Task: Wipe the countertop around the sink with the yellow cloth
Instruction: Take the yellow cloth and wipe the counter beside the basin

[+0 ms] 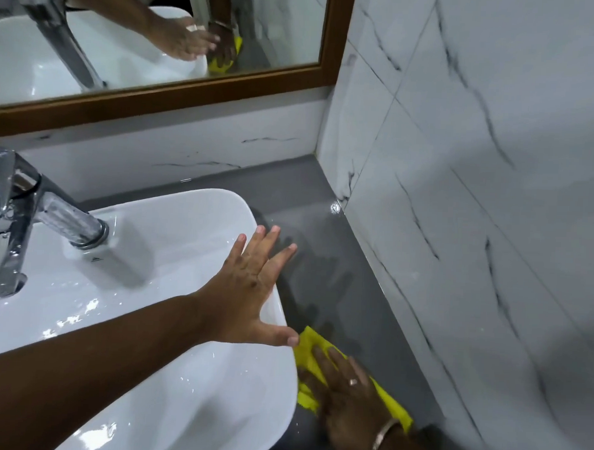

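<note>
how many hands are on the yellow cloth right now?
1. The right hand presses flat on the yellow cloth on the countertop; the left hand rests on the sink rim.

A chrome faucet [26,215] stands at the left. Above it hangs a wood-framed mirror [199,86]. White marble-veined wall tiles [476,163] cover the right wall and backsplash.

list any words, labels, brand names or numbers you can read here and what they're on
None can be read.
A small dark mark on the sink deck below the faucet spout: too small and blurred to read.
Yellow cloth, grey countertop, wall tiles and mirror frame: no text visible.
</note>
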Tool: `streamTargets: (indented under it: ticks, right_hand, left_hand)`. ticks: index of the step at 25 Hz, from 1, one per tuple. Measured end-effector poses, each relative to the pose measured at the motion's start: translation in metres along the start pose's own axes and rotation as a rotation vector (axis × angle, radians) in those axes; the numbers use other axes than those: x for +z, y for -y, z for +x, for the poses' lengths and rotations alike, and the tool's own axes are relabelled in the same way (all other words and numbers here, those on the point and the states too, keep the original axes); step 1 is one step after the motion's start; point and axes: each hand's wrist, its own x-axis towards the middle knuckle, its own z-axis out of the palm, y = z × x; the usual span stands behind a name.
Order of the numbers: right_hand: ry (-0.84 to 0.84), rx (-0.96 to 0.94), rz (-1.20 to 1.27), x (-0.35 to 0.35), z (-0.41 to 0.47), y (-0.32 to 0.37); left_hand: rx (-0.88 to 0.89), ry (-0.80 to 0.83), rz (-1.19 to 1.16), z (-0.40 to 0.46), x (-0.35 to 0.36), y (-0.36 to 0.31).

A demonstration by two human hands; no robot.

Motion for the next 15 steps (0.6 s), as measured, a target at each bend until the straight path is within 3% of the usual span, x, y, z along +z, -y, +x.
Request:
streamTargets:
  ticks: [2, 5, 7, 10, 13, 15]
  right_hand:
    - [0.038, 0.132, -0.028, -0.012, 0.030, -0.035]
    - [-0.064, 0.428, -0.023, -0.028, 0.123, -0.090]
    - [0.008, 0.480, 0.065, -0.037, 0.171, -0.105]
    - [-0.054, 0.291, -0.051, -0.022, 0.167, -0.079]
    - [-0.011, -0.019, -0.079, -0.002, 0.060, -0.034]
    - [-0.016, -0.007, -0.079, -0.003, 0.007, -0.031]
  left_hand:
    - [-0.005, 0.007, 0.057, 0.000, -0.001, 0.000]
    - [-0.010, 0.009, 0.153, -0.001, -0.004, 0.000]
    - [-0.025, 0.013, 0.225, 0.001, -0.008, -0.003]
    - [-0.046, 0.129, 0.305, 0.005, -0.017, -0.007]
    - [-0.059, 0.205, 0.324, 0.010, -0.024, -0.009]
    - [-0.055, 0.217, 0.316, 0.009, -0.023, -0.009]
